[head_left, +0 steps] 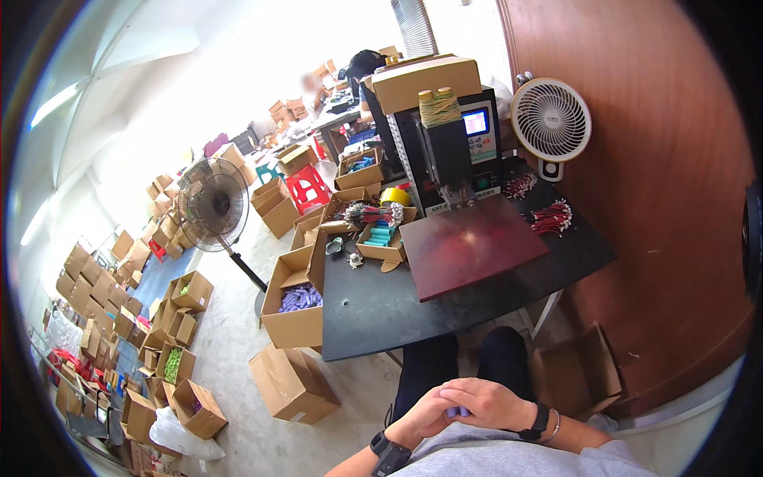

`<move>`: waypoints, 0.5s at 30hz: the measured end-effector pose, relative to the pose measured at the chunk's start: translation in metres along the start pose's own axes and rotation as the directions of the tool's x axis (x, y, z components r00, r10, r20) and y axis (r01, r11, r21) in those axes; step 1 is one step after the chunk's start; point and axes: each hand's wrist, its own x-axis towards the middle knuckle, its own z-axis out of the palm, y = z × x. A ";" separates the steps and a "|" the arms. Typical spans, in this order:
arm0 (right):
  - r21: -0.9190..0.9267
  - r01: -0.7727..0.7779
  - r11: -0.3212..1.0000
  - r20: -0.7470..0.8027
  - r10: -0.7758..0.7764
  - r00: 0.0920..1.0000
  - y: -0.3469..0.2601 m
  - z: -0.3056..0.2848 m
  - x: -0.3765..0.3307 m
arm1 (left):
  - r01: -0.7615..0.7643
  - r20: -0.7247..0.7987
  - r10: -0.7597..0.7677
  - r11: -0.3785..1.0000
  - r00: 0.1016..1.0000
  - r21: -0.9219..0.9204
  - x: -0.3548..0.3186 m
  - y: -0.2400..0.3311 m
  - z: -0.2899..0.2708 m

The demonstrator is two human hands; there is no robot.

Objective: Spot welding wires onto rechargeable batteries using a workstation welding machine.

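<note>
Both my hands meet in my lap below the black table [373, 310]. My left hand [425, 415] and my right hand [489, 401] are closed together around a small purple object [455, 412], of which only a bit shows between the fingers. A black watch sits on my left wrist and a black band on my right. On the table ahead lies a dark red board [469, 245] in front of a black machine [449, 151] with a small screen.
A small open box of teal pieces [381, 236] and red wire bundles [552, 219] lie on the table. A white desk fan [551, 121] stands at right, a floor fan [213, 205] at left. Several open cardboard boxes [292, 306] crowd the floor; a person sits far back.
</note>
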 end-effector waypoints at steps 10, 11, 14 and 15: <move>-0.046 -0.075 0.996 0.074 0.078 0.994 0.001 0.009 -0.007 | -0.078 -0.068 0.075 0.996 0.995 -0.042 0.002 -0.009 0.002; -0.034 -0.061 0.998 0.041 0.062 0.997 0.005 0.015 -0.007 | -0.097 -0.087 0.097 0.995 0.991 0.009 0.003 -0.003 0.003; -0.020 -0.084 0.996 -0.046 0.083 0.995 -0.003 0.032 -0.013 | 0.010 -0.115 -0.004 0.999 0.993 0.049 -0.009 0.002 0.003; 0.038 -0.066 0.997 -0.052 0.068 0.996 -0.005 0.038 -0.012 | 0.021 -0.129 -0.018 1.000 0.991 0.020 -0.016 -0.005 -0.012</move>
